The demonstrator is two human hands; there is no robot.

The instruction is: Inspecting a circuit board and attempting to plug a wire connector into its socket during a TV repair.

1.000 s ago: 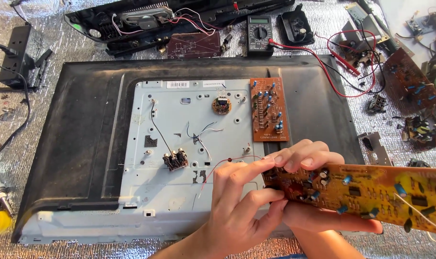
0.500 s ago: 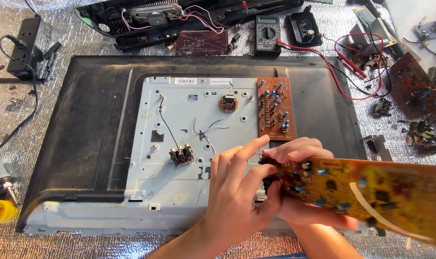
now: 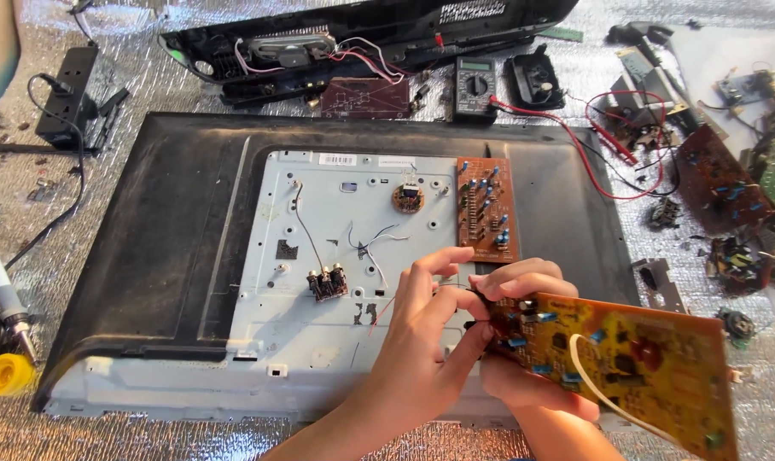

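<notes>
both hands, left hand (image 3: 422, 341) and right hand (image 3: 524, 341), pinch the orange circuit board (image 3: 626, 358) (tilted) above the grey metal chassis (image 3: 319, 341).

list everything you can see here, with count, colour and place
yellow board: 1, orange-yellow, lower right, held in both hands
tv back: 1, black, centre, lying flat
metal plate: 1, pale grey, inside the tv back
brown board: 1, brown, right side of the metal plate
jack block: 1, black, on the metal plate
round part: 1, brown, top of the metal plate
multimeter: 1, dark grey, above the tv back
red lead: 1, red, upper right
speaker bar: 1, black, top, opened
power strip: 1, black, upper left
soldering iron: 1, white, left edge
yellow reel: 1, yellow, lower left
loose boards: several, brown and green, right edge
left hand: 1, fingers at the yellow board's left end
right hand: 1, gripping the yellow board from below
</notes>
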